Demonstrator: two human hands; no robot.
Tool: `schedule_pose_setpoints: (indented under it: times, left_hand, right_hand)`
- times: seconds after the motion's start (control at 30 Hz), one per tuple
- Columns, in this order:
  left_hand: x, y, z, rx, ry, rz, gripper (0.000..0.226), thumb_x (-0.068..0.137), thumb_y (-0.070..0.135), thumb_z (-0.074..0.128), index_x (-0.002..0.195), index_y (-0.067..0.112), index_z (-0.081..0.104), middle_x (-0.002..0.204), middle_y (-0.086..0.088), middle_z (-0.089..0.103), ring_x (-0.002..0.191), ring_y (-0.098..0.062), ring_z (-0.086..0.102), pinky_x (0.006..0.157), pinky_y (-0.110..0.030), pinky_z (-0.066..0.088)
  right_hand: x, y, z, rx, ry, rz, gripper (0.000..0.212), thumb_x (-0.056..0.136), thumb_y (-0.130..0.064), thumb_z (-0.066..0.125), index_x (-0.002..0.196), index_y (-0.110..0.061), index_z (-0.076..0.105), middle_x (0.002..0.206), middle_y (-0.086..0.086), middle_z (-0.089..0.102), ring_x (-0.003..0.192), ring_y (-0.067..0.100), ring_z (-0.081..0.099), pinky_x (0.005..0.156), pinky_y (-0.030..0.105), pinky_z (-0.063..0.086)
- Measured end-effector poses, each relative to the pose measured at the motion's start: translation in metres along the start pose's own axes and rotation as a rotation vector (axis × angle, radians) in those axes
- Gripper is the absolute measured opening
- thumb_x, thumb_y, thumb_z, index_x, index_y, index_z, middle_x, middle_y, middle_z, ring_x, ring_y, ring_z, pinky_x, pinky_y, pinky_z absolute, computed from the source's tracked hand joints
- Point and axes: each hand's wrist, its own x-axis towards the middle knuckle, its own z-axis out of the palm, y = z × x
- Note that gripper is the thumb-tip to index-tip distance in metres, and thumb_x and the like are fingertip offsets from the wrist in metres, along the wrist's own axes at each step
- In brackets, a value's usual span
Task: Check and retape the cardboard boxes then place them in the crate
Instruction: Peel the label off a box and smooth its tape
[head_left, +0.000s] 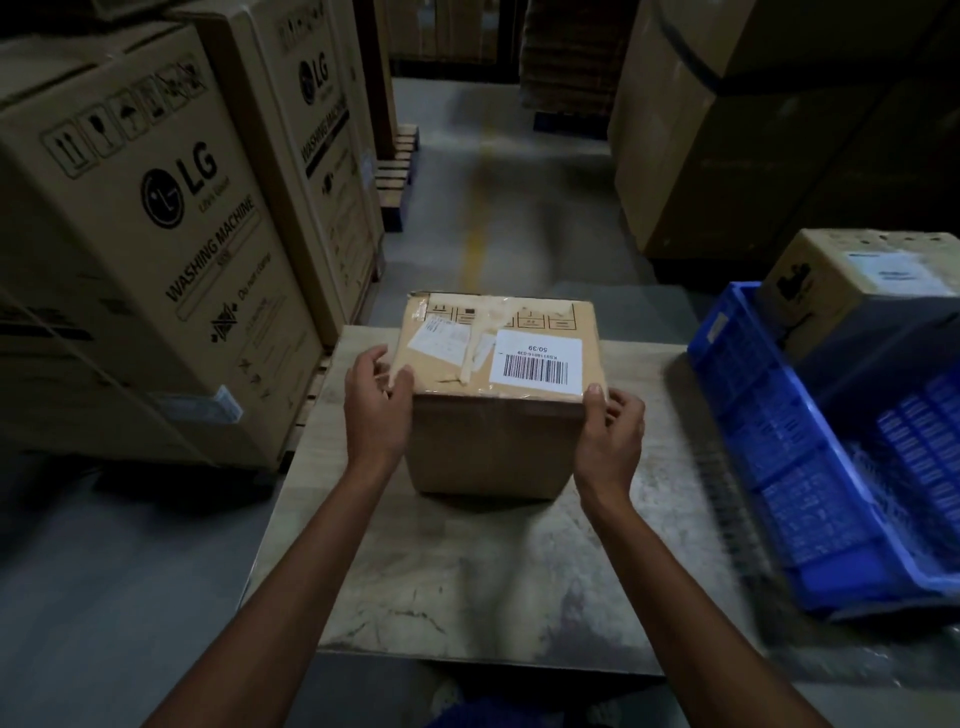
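A brown cardboard box stands on a worn table top. Its top bears a white barcode label, a smaller sticker and wrinkled clear tape. My left hand grips the box's near left top corner, thumb on the top face. My right hand holds the near right top corner, thumb on the edge. A blue plastic crate sits tilted at the table's right. Behind it, another cardboard box with a white label rests by the crate's far end.
Tall washing machine cartons stand on pallets at the left. More large cartons rise at the right back. A concrete aisle with a yellow line runs away ahead between them.
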Motion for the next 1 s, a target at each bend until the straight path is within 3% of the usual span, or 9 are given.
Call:
schedule_pose_setpoints:
  times: [0.1, 0.2, 0.3, 0.4, 0.5, 0.6, 0.7, 0.83, 1.0]
  left_hand:
    - [-0.003, 0.008, 0.000, 0.238, 0.066, 0.432, 0.039, 0.094, 0.021, 0.055, 0.132, 0.010, 0.055, 0.134, -0.011, 0.051, 0.124, -0.024, 0.049, 0.097, -0.041, 0.051]
    - [-0.010, 0.011, 0.009, 0.414, -0.005, 0.722, 0.044, 0.095, 0.026, 0.050, 0.134, 0.008, 0.058, 0.147, -0.015, 0.050, 0.145, -0.031, 0.035, 0.118, -0.050, 0.032]
    - [-0.021, 0.004, 0.017, 0.706, -0.162, 0.819, 0.063, 0.095, 0.046, 0.046, 0.147, 0.011, 0.047, 0.158, -0.014, 0.038, 0.152, -0.030, 0.022, 0.122, -0.052, 0.020]
    - [-0.019, -0.004, 0.014, 0.970, -0.311, 0.811, 0.093, 0.083, 0.069, 0.049, 0.156, 0.016, 0.028, 0.164, -0.013, 0.024, 0.153, -0.030, 0.016, 0.122, -0.050, 0.008]
    - [-0.013, 0.006, 0.007, 1.013, -0.432, 0.751, 0.098, 0.083, 0.076, 0.042, 0.159, 0.019, 0.018, 0.167, -0.010, 0.014, 0.154, -0.028, 0.010, 0.123, -0.047, 0.007]
    - [-0.004, 0.027, 0.003, 0.947, -0.472, 0.724, 0.083, 0.087, 0.073, 0.033, 0.150, 0.019, 0.041, 0.157, -0.011, 0.039, 0.144, -0.030, 0.035, 0.117, -0.047, 0.029]
    - [0.014, 0.049, 0.004, 0.804, -0.432, 0.722, 0.070, 0.089, 0.063, 0.029, 0.124, 0.015, 0.066, 0.126, -0.009, 0.064, 0.114, -0.027, 0.055, 0.090, -0.039, 0.046]
    - [0.019, 0.049, 0.014, 0.871, -0.514, 0.643, 0.073, 0.094, 0.057, 0.021, 0.148, 0.015, 0.047, 0.156, -0.009, 0.041, 0.146, -0.027, 0.034, 0.118, -0.044, 0.026]
    - [0.025, 0.054, 0.014, 0.940, -0.565, 0.668, 0.053, 0.106, 0.044, 0.030, 0.150, 0.016, 0.043, 0.158, -0.008, 0.038, 0.148, -0.026, 0.032, 0.118, -0.043, 0.029]
  right_hand:
    - [-0.007, -0.024, -0.004, -0.127, 0.080, -0.317, 0.049, 0.097, -0.030, 0.060, 0.141, -0.013, 0.044, 0.142, 0.008, 0.046, 0.124, 0.017, 0.050, 0.084, 0.014, 0.043]
    - [-0.011, -0.032, -0.001, -0.323, -0.051, -0.752, 0.061, 0.091, -0.031, 0.052, 0.147, -0.011, 0.041, 0.153, 0.012, 0.042, 0.140, 0.025, 0.043, 0.109, 0.037, 0.042]
    - [-0.014, -0.024, 0.004, -0.634, -0.195, -0.925, 0.067, 0.085, -0.030, 0.052, 0.147, -0.007, 0.046, 0.154, 0.016, 0.045, 0.143, 0.033, 0.041, 0.118, 0.046, 0.027]
    - [-0.012, -0.014, 0.008, -0.846, -0.268, -0.918, 0.077, 0.072, -0.026, 0.076, 0.143, -0.005, 0.053, 0.149, 0.017, 0.051, 0.141, 0.035, 0.045, 0.117, 0.050, 0.027]
    - [-0.001, -0.017, 0.002, -0.871, -0.324, -0.905, 0.083, 0.062, -0.016, 0.086, 0.139, -0.006, 0.055, 0.145, 0.016, 0.054, 0.137, 0.035, 0.048, 0.112, 0.051, 0.036]
    - [0.003, -0.029, -0.007, -0.928, -0.434, -0.907, 0.075, 0.070, -0.023, 0.076, 0.141, -0.012, 0.054, 0.148, 0.012, 0.052, 0.138, 0.032, 0.045, 0.112, 0.049, 0.035]
    - [0.013, -0.057, -0.010, -0.908, -0.472, -0.836, 0.061, 0.080, -0.037, 0.048, 0.136, -0.018, 0.058, 0.142, 0.006, 0.057, 0.128, 0.027, 0.050, 0.103, 0.041, 0.039]
    - [0.019, -0.069, 0.002, -0.876, -0.447, -0.796, 0.055, 0.089, -0.042, 0.040, 0.134, -0.019, 0.061, 0.143, 0.006, 0.058, 0.128, 0.027, 0.051, 0.103, 0.043, 0.040]
    - [0.026, -0.067, -0.003, -0.963, -0.504, -0.829, 0.056, 0.094, -0.048, 0.037, 0.138, -0.023, 0.060, 0.146, 0.002, 0.056, 0.129, 0.025, 0.050, 0.099, 0.042, 0.045]
